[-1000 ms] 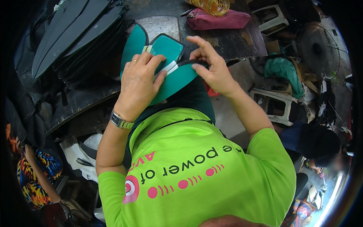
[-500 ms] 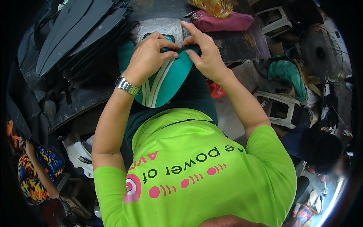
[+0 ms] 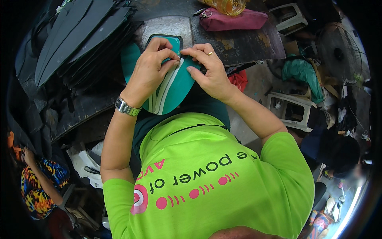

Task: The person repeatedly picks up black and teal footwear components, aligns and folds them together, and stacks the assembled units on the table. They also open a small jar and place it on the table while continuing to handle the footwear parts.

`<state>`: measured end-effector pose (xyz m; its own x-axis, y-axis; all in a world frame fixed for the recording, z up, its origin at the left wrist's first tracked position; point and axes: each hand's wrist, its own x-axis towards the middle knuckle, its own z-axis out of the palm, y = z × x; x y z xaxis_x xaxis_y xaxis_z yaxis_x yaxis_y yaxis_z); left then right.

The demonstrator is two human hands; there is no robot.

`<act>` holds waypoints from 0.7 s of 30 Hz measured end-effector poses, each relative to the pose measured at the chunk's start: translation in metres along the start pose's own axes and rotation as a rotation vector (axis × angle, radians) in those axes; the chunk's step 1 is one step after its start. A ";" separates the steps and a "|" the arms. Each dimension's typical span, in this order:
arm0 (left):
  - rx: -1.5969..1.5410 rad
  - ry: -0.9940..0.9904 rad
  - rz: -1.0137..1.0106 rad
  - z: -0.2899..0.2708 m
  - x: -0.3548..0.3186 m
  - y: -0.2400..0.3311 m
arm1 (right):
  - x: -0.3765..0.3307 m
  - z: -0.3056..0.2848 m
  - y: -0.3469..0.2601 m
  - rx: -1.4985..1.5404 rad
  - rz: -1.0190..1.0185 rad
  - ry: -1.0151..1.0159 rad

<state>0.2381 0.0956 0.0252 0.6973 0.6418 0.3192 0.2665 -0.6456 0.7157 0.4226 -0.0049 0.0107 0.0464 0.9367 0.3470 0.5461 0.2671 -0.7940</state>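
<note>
A teal sheet piece (image 3: 179,88) with pale double stripes and black edging along its top hangs over the near table edge. My left hand (image 3: 152,68) has thumb and fingers pinched together on it, at the upper end of the stripes. Just to the right, my right hand (image 3: 211,71) grips its upper right edge between thumb and forefinger. Both hands' fingertips are close together, and the small fold between them is partly hidden. Under the piece's black-edged top lies a worn silvery slab (image 3: 169,24).
Dark pointed sheets (image 3: 75,38) are stacked at the left of the dark table (image 3: 254,46). A maroon pouch (image 3: 234,20) and a yellowish clear jar (image 3: 230,6) sit at the back. Pale stools (image 3: 292,109) and a fan (image 3: 338,49) stand right. Another person's arm (image 3: 41,175) shows left.
My hands have drawn slightly toward me and to the left, and my right forefinger has come down onto the piece. More of its black-edged top shows now.
</note>
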 end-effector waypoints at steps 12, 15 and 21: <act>0.241 0.068 -0.046 -0.025 -0.053 0.018 | -0.008 0.006 0.002 -0.316 -0.265 -0.027; 0.218 0.094 -0.063 -0.022 -0.059 0.012 | -0.008 0.003 0.001 -0.201 -0.267 -0.030; 0.232 0.103 -0.075 -0.020 -0.063 0.010 | -0.009 0.004 -0.005 -0.279 -0.165 -0.034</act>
<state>0.1841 0.0572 0.0243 0.6016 0.7224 0.3408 0.4686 -0.6647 0.5818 0.4165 -0.0135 0.0098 -0.0870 0.8943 0.4389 0.7521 0.3479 -0.5597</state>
